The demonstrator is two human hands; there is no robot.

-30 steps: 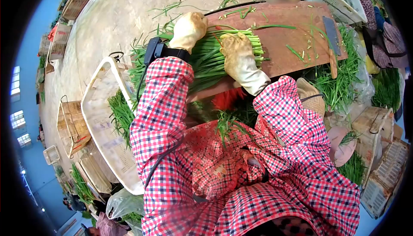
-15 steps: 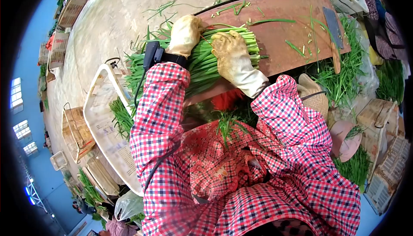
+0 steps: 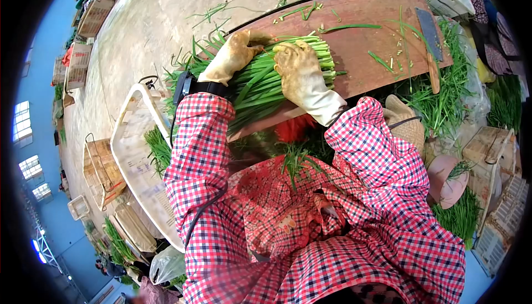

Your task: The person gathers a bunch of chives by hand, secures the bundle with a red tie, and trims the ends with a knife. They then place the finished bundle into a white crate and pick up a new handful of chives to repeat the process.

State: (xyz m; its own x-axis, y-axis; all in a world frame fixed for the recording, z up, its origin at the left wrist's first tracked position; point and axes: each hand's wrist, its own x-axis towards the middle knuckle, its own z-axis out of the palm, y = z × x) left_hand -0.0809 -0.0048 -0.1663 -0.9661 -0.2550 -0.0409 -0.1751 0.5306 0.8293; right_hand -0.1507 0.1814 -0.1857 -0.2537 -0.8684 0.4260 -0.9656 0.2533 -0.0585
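Two gloved hands on one bundle of green stalks (image 3: 257, 88), at the near left edge of the wooden board (image 3: 366, 43).
Grips the bundle with the left hand (image 3: 233, 54), fingers curled over its top, and clasps it with the right hand (image 3: 299, 71), palm down, nearer the cut ends. Shows a cleaver (image 3: 429, 35) flat at the board's right end, loose greens (image 3: 438, 110) heaped just right of the board, a white crate (image 3: 136, 154) left of it with a few stalks inside, bare concrete floor (image 3: 155, 16) beyond it, wicker baskets (image 3: 100, 165) further left, and blue walls (image 3: 36, 88) with windows (image 3: 22, 118) well left of the board.
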